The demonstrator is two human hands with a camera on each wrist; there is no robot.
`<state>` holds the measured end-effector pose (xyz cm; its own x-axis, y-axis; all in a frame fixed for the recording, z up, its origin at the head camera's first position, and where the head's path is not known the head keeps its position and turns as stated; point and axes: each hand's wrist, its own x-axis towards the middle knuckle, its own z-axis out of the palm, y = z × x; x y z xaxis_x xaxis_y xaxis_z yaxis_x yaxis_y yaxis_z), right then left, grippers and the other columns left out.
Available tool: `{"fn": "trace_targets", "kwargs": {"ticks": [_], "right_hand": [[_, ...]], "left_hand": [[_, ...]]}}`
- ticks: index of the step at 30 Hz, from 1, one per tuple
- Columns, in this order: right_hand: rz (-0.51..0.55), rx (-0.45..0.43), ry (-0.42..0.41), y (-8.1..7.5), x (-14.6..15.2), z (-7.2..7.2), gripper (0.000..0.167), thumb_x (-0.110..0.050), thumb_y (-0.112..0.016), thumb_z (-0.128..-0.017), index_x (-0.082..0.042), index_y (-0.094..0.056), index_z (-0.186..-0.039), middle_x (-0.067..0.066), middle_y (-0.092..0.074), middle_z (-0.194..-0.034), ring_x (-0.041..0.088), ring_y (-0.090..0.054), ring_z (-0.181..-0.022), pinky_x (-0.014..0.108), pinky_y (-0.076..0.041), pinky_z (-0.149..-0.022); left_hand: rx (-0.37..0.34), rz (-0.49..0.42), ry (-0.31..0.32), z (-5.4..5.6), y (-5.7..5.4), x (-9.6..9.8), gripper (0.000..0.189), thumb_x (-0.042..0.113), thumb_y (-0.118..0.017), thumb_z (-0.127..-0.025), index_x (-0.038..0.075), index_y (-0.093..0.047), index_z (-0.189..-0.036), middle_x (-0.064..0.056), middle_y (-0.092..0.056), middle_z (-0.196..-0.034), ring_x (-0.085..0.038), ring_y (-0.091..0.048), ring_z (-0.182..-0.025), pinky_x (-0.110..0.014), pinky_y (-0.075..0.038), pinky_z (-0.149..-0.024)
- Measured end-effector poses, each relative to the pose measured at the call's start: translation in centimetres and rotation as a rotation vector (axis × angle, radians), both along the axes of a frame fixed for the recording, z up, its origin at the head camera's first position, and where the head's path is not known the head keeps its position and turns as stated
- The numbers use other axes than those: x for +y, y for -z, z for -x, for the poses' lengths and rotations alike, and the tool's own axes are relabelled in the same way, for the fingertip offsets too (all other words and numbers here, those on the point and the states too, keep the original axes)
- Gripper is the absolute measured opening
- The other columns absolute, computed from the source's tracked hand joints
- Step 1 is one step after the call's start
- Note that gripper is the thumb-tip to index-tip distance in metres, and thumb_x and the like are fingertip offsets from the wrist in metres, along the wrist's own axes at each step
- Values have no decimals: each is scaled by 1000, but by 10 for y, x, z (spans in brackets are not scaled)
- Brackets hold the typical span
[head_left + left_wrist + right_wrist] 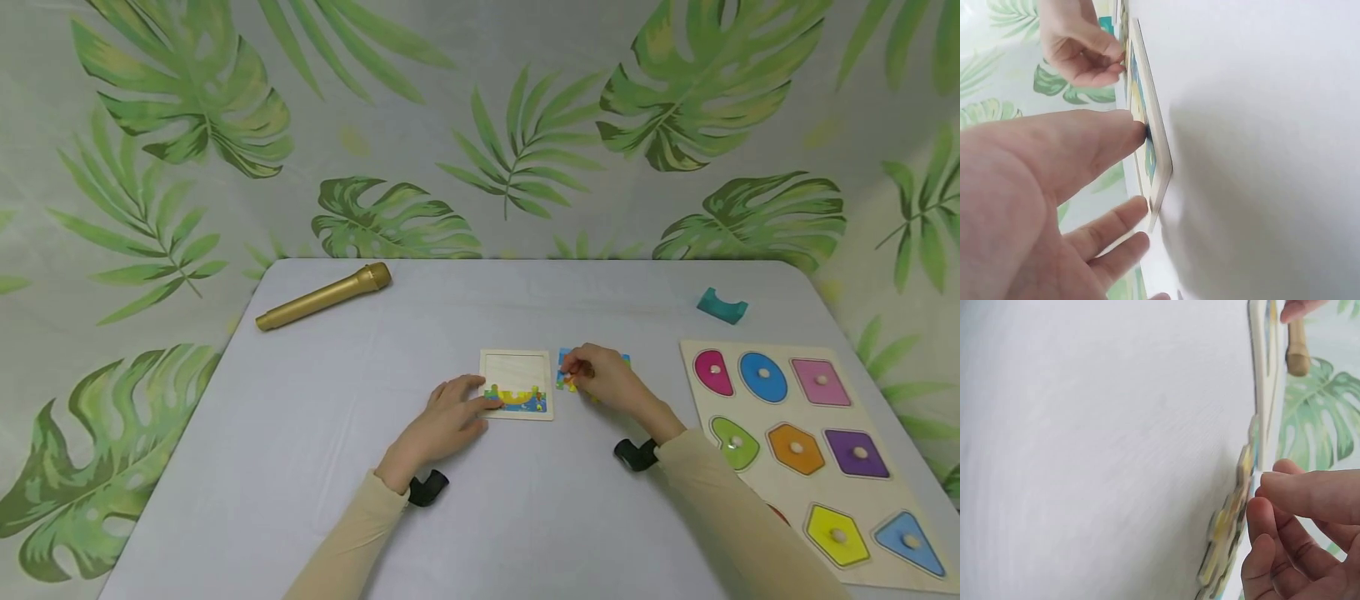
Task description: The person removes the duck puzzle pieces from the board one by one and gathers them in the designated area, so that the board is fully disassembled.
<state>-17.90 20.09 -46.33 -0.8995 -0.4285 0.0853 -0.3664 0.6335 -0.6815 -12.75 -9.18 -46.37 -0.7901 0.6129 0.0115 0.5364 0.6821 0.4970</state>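
Observation:
A small wooden puzzle tray (pixel 517 367) lies flat on the table, its lower part filled with blue, yellow and green pieces (pixel 517 400). My left hand (pixel 452 417) rests at the tray's left side, fingers nearly straight at the edge and one digit on the filled-in pieces. Just right of the tray, my right hand (pixel 603 379) is over a group of loose puzzle pieces (pixel 1229 519). Its thumb and fingertips come together in a pinch on a puzzle piece (pixel 568 379), which the fingers mostly hide. Several pieces lie partly under this hand.
A wooden shape board (pixel 757 404) with knobbed coloured shapes lies on the right, partly beneath the right sleeve. Behind it is a teal curved block (pixel 722 307). A gold microphone (pixel 324 297) lies at the back left. A leaf-patterned cloth (pixel 525 125) hangs behind the table.

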Motion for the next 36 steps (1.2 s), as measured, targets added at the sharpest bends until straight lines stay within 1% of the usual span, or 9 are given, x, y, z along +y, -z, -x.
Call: {"fn": "trace_targets", "kwargs": {"ticks": [5,10,14,17,21,29,32,34,36], "right_hand": [[53,-58,-19,-4,-9,-3,18,11,-64,-81,1,-67,-97,9,-64,-91,20,-57,-81,32,-49,-71],[82,-116,-86,-5,-21,-8,25,10,-64,-80,0,-66,-103,8,-65,-98,20,-57,-86,32,-49,-76],[64,-103,-144,-6,-28,-12,27,11,-63,-79,-1,-66,-104,7,-65,-100,22,-56,-87,35,-48,-79],[38,-88,-156,-6,-33,-14,28,11,-62,-78,-1,-67,-102,7,-65,-99,22,-55,-86,35,-47,-78],[36,-92,-153,-6,-37,-15,27,11,-63,-78,-1,-67,-102,6,-66,-98,20,-56,-85,35,-47,-78],[120,-100,-118,-5,-38,-15,26,11,-63,-80,-2,-67,-103,7,-64,-99,20,-58,-85,33,-49,-76],[123,-99,-112,-3,-39,-14,25,12,-63,-80,-1,-68,-101,7,-64,-96,18,-58,-82,37,-50,-75],[106,-95,-112,-2,-40,-14,24,13,-62,-80,-1,-68,-99,5,-65,-93,16,-58,-80,43,-46,-87],[88,-99,-111,-2,-40,-15,22,11,-63,-81,-2,-69,-98,3,-64,-89,15,-55,-77,45,-42,-89]], "left_hand": [[39,6,67,2,1,8,35,18,-58,-96,15,-60,-131,-10,-42,-142,-29,-31,-135,-53,-23,-108],[56,40,117,3,0,15,36,18,-56,-97,14,-59,-133,-4,-45,-141,-26,-34,-133,-51,-31,-102],[52,58,120,2,0,17,36,19,-55,-98,15,-58,-133,-2,-45,-141,-23,-36,-131,-50,-32,-99],[44,60,119,2,1,17,36,19,-55,-98,15,-58,-134,-2,-44,-141,-23,-35,-131,-50,-32,-100],[32,44,123,3,1,18,35,17,-55,-98,13,-59,-132,-4,-45,-141,-25,-36,-130,-48,-34,-101],[50,8,133,3,0,19,33,13,-57,-96,10,-62,-129,-8,-47,-139,-27,-42,-125,-43,-38,-101],[46,5,133,2,-1,19,33,13,-57,-96,9,-62,-128,-8,-48,-138,-27,-42,-124,-42,-37,-101],[40,7,130,2,-2,19,33,14,-57,-96,9,-62,-128,-8,-48,-138,-27,-42,-124,-41,-37,-102],[34,14,127,2,-3,20,33,15,-57,-97,9,-62,-129,-8,-48,-138,-27,-42,-124,-41,-37,-102]]}}
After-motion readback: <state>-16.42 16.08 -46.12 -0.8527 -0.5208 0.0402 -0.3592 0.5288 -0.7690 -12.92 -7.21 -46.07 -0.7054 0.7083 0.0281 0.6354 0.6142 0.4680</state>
